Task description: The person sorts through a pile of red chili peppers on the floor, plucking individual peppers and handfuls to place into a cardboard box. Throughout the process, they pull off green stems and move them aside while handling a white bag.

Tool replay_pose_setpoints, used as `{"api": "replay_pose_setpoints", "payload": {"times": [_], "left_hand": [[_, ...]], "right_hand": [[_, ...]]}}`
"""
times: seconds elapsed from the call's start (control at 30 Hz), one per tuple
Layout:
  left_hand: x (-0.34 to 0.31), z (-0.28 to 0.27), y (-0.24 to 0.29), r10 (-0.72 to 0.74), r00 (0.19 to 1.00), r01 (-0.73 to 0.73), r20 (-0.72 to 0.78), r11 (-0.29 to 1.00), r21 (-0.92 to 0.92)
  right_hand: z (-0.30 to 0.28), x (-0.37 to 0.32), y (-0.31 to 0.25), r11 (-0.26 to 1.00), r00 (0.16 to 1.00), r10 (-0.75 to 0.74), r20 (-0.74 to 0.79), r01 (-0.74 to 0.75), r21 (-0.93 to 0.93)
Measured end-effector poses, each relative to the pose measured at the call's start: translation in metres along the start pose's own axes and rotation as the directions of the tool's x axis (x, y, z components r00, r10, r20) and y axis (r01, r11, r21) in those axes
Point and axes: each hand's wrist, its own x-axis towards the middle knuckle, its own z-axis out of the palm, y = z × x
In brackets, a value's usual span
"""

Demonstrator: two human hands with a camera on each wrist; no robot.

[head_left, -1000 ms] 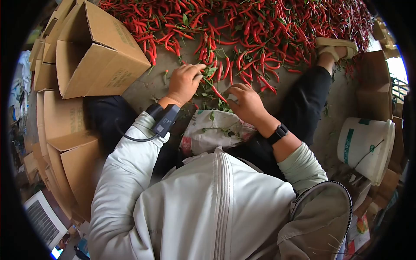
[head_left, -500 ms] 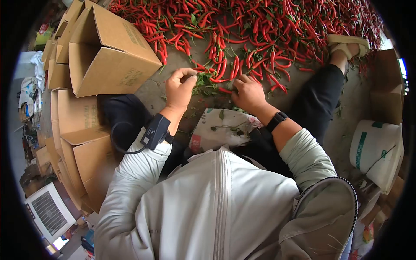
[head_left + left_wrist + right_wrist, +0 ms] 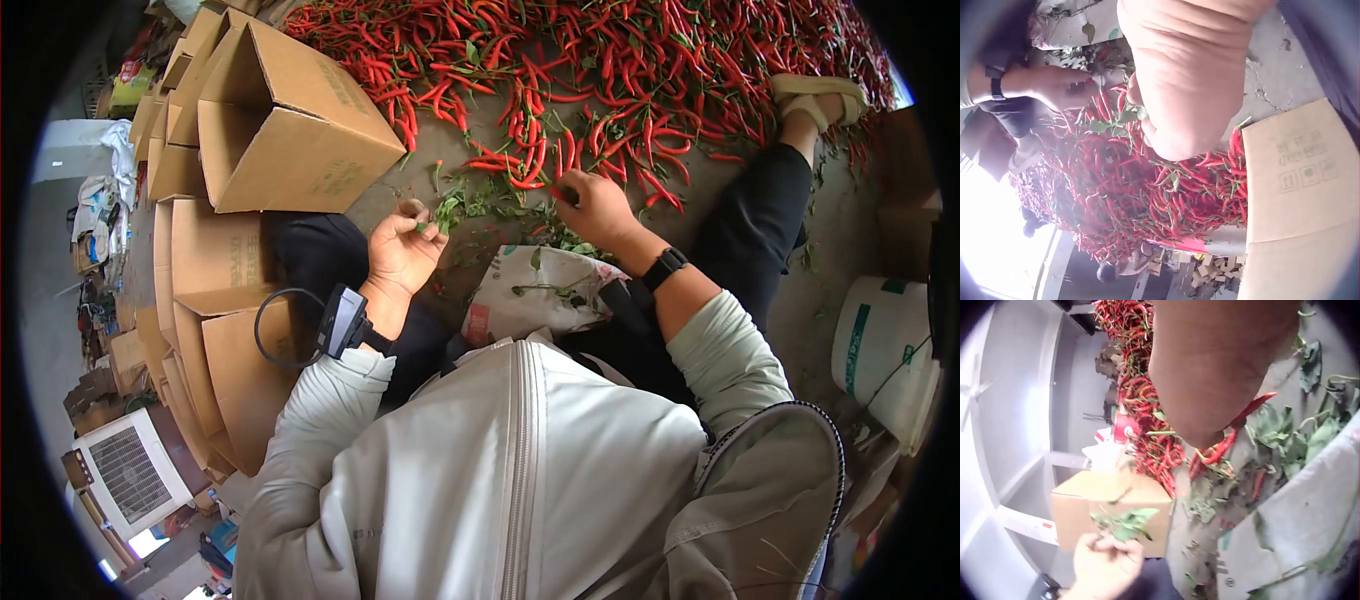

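My left hand [image 3: 398,250] is turned palm up and pinches a sprig of green leaves [image 3: 1125,522] between thumb and curled fingers, to the right of the open carton. My right hand [image 3: 603,212], back upward, has its fingers curled low at the near edge of the chili peppers. In the right wrist view a red chili pepper [image 3: 1252,409] sticks out from under those fingers, most of them hidden behind the palm. Beyond both hands spreads a big heap of red chili peppers [image 3: 640,60], and several loose chilies [image 3: 528,165] lie just ahead of the hands.
An open cardboard box [image 3: 320,150] lies on its side at the left, with more cartons [image 3: 235,350] nearer. Between the legs is a white printed sack [image 3: 492,285] with stray leaves on it. A white bucket [image 3: 880,340] stands at the right. Loose leaves [image 3: 478,205] litter the floor.
The left hand has drawn back from the chilies toward my body and turned palm up, carrying the leaves. The right hand stays near the chilies, its fingers now curled in. The head view has shifted slightly left.
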Motion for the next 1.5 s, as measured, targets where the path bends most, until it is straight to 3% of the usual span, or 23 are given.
{"api": "replay_pose_setpoints", "payload": {"times": [0.03, 0.1, 0.13, 0.17, 0.2, 0.23, 0.3, 0.47, 0.57, 0.6, 0.7, 0.8, 1.03, 1.1, 1.23, 1.27, 1.3, 1.33, 1.37, 1.4, 1.43, 1.47, 1.5], "left_hand": [[-0.002, -0.005, 0.003, 0.001, 1.000, -0.001, 0.001, 1.000, 0.001], [-0.004, -0.015, 0.012, -0.192, 0.980, 0.151, 0.059, 0.897, 0.416], [-0.003, -0.019, 0.016, -0.195, 0.980, 0.154, -0.025, 0.681, 0.716], [0.000, -0.023, 0.017, -0.199, 0.980, 0.155, -0.023, 0.678, 0.718], [0.000, -0.015, 0.016, -0.072, 0.995, -0.056, 0.073, 0.213, 0.975], [-0.001, -0.007, 0.014, -0.013, 0.975, -0.212, 0.220, -0.332, 0.919], [0.016, 0.008, 0.008, 0.008, 0.980, -0.180, 0.196, -0.361, 0.915], [0.080, 0.024, -0.020, 0.174, 0.877, -0.352, 0.449, -0.402, 0.845], [0.109, 0.011, -0.034, 0.202, 0.801, -0.356, 0.563, -0.595, 0.721], [0.112, 0.011, -0.037, 0.219, 0.825, -0.312, 0.521, -0.592, 0.743], [0.117, 0.009, -0.040, 0.255, 0.861, -0.243, 0.440, -0.553, 0.797], [0.112, 0.010, -0.034, 0.220, 0.880, -0.239, 0.420, -0.559, 0.794], [0.096, 0.007, -0.022, 0.214, 0.853, -0.295, 0.476, -0.554, 0.778], [0.086, 0.009, -0.020, 0.229, 0.875, -0.253, 0.427, -0.537, 0.805], [0.060, 0.011, -0.012, 0.241, 0.950, -0.145, 0.201, -0.231, 0.962], [0.054, 0.012, -0.011, 0.238, 0.955, -0.149, 0.179, -0.136, 0.979], [0.050, 0.010, -0.010, 0.246, 0.952, -0.154, 0.184, -0.136, 0.979], [0.047, 0.007, -0.010, 0.209, 0.963, -0.164, 0.173, -0.058, 0.985], [0.044, 0.006, -0.010, 0.168, 0.972, -0.172, 0.166, 0.020, 0.985], [0.039, 0.011, -0.010, 0.174, 0.969, -0.181, 0.175, 0.020, 0.983], [0.032, 0.017, -0.011, 0.075, 0.989, -0.140, 0.125, 0.256, 0.957], [0.026, 0.023, -0.012, -0.037, 0.995, -0.069, 0.098, 0.471, 0.879], [0.019, 0.031, -0.015, -0.034, 0.994, -0.078, 0.106, 0.470, 0.879]], "right_hand": [[-0.007, -0.001, -0.004, 0.977, 0.989, 0.143, 0.044, -0.148, 0.151], [-0.016, -0.003, -0.001, 0.980, 0.998, 0.064, 0.013, -0.065, 0.188], [-0.021, -0.005, -0.003, 0.831, 0.983, 0.183, 0.023, -0.167, 0.531], [-0.027, -0.006, -0.005, 0.556, 0.955, 0.288, 0.073, -0.229, 0.799], [-0.036, -0.006, -0.009, 0.383, 0.939, 0.320, 0.129, -0.253, 0.888], [-0.035, -0.007, -0.003, 0.380, 0.937, 0.324, 0.129, -0.254, 0.889], [-0.033, -0.004, 0.011, 0.096, 0.926, 0.322, 0.199, -0.241, 0.966], [-0.021, 0.001, 0.009, 0.280, 0.895, 0.417, 0.159, -0.293, 0.914], [0.000, 0.005, 0.012, 0.792, 0.943, 0.332, 0.034, -0.298, 0.533], [0.009, 0.008, 0.012, 0.965, 0.983, 0.017, -0.183, 0.032, 0.261], [0.027, 0.022, 0.000, 0.978, 0.979, -0.191, -0.067, 0.184, -0.094], [0.042, 0.036, -0.007, 0.953, 0.994, -0.053, 0.097, 0.080, -0.293], [0.040, 0.027, -0.005, 0.915, 0.978, -0.078, 0.192, 0.146, -0.376], [0.037, 0.025, -0.007, 0.959, 0.988, -0.088, 0.125, 0.118, -0.258], [0.015, 0.020, -0.018, 0.998, 0.983, 0.063, 0.175, -0.058, -0.036], [0.012, 0.017, -0.019, 0.964, 0.982, 0.130, 0.139, -0.158, 0.212], [0.008, 0.014, -0.024, 0.863, 0.972, 0.202, 0.122, -0.235, 0.447], [-0.005, 0.013, -0.034, 0.707, 0.910, 0.278, 0.308, -0.411, 0.576], [-0.006, 0.007, -0.037, 0.714, 0.913, 0.273, 0.302, -0.403, 0.573], [-0.005, 0.000, -0.039, 0.488, 0.891, 0.275, 0.362, -0.454, 0.746], [-0.006, -0.006, -0.041, 0.220, 0.870, 0.257, 0.421, -0.477, 0.851], [-0.008, -0.013, -0.040, 0.224, 0.887, 0.135, 0.441, -0.461, 0.859], [-0.011, -0.019, -0.045, 0.229, 0.891, 0.134, 0.434, -0.454, 0.861]]}}
